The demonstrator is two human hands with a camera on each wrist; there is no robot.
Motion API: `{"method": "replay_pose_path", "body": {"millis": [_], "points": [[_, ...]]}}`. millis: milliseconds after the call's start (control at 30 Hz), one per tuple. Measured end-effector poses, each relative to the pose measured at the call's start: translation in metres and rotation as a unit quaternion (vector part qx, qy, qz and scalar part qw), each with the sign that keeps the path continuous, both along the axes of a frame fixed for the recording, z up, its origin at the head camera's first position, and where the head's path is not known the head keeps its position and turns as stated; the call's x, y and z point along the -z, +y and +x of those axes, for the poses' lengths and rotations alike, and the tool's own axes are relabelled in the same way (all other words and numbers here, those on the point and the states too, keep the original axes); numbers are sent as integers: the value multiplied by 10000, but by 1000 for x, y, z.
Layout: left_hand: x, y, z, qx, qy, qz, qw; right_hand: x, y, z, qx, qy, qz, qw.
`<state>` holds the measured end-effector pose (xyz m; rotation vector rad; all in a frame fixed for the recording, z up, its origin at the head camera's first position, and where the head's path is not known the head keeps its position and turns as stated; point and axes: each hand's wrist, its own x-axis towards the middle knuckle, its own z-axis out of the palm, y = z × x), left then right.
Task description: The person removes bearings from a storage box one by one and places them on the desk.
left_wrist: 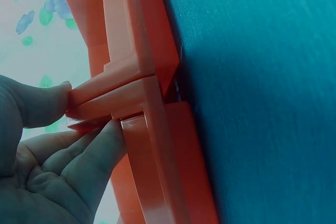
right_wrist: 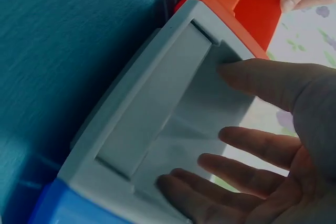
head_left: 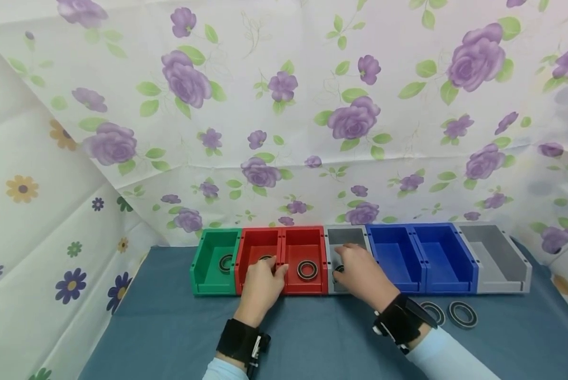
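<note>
Bearings (head_left: pixel 462 324), two of them, lie loose on the table (head_left: pixel 179 332), near the black strap (head_left: pixel 398 322) on the right wrist; a low swing of that forearm could drag one away. Beyond, the left hand (head_left: pixel 260 285) has its grip pinched on the adjoining walls of the two red bins (head_left: pixel 305 243): a hard tug there could tilt or shift them, jostling the ring (head_left: pixel 307 279) in the right one. Over the grey bin (head_left: pixel 347 237) beside it, the right hand (head_left: pixel 360 272) has its fingers spread, its grip wide, with nothing seen in it. Another ring (head_left: pixel 340 268) lies inside, partly hidden by that hand, so a careless lift might snag it or the rim. Farther off hangs a flowered cloth (head_left: pixel 265 132); bins pushed back would probably bump it.
</note>
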<state>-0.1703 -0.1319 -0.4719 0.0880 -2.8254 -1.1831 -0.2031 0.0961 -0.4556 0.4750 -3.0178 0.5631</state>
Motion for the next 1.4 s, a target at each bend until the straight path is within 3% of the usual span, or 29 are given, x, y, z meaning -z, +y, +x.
{"method": "replay_pose_path", "body": {"millis": [700, 1067, 1400], "points": [[1, -3, -1, 68, 163, 76, 9998, 14, -13, -18, 500, -738, 171, 9959], [0, -2, -2, 65, 169, 61, 9998, 6, -14, -16, 857, -1035, 464, 9898], [1, -3, -1, 57, 97, 61, 9999, 10, -14, -15, 875, -1089, 265, 9898]]}}
